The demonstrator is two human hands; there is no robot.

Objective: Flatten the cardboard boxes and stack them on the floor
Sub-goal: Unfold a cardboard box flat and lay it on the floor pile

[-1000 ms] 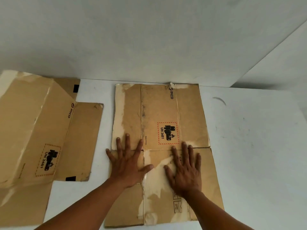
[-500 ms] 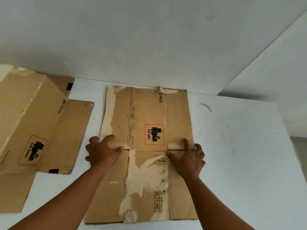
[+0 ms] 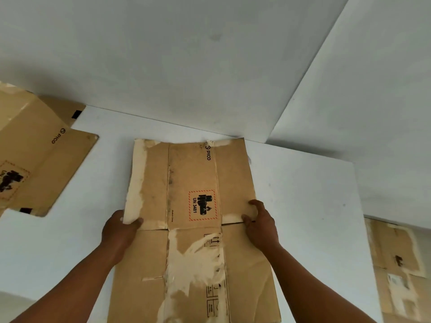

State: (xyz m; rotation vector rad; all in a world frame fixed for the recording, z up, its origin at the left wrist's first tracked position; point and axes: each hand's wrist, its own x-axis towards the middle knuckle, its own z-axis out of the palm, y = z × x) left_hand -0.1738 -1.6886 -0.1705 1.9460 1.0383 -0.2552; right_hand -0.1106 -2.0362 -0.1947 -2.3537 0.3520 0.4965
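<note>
A white tabletop (image 3: pixel 303 206) runs up to a pale, bare wall (image 3: pixel 186 66), its right edge dropping away to a lower level. A flattened cardboard box (image 3: pixel 193 171) lies in the middle of the tabletop, its far edge near the wall and its near edge running out of the bottom of the view. Torn pale patches mark its surface, and a red-bordered label (image 3: pixel 202 205) reads UN 3481.

Both hands hold this box at its middle crease. The left hand (image 3: pixel 119 229) grips the left edge, thumb on top and fingers hidden beneath the card. The right hand (image 3: pixel 261 224) grips the right edge at the slit between two flaps, fingers curled over the far flap.

A second box (image 3: pixel 35 159), partly folded, sits well apart at the left. More flat cardboard (image 3: pixel 396 264) lies below the tabletop's right edge.
</note>
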